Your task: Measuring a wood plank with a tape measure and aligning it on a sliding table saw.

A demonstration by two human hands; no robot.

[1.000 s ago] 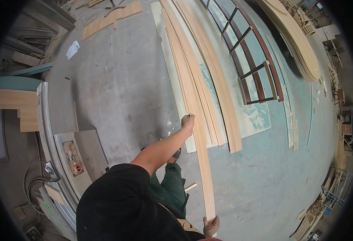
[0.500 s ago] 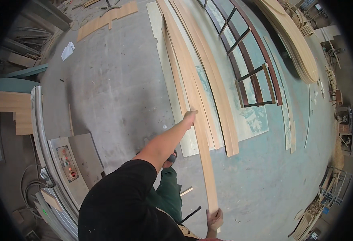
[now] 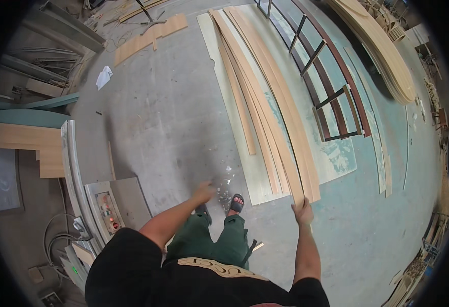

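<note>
My right hand (image 3: 302, 211) grips the near end of a long, narrow, pale wooden plank (image 3: 289, 171). That plank lies among several similar ones over a pale sheet (image 3: 258, 190) on the floor. My left hand (image 3: 204, 191) is off the wood, over the bare floor in front of my feet. Motion blurs its fingers, so I cannot tell how they are held. Left of the gripped plank lies a shorter, separate strip (image 3: 240, 112). On the right, wider planks (image 3: 280, 107) run alongside it.
A dark red-brown frame (image 3: 354, 94) with crossbars rests on the right, beyond it a stack of curved pale boards (image 3: 388, 66). At left stands a machine with a button panel (image 3: 107, 211). A crumpled white cloth (image 3: 104, 77) and wood chips lie on the floor.
My left hand has let go of the plank and moved left and down. My right hand has moved up and away from me, the plank sliding forward onto the others.
</note>
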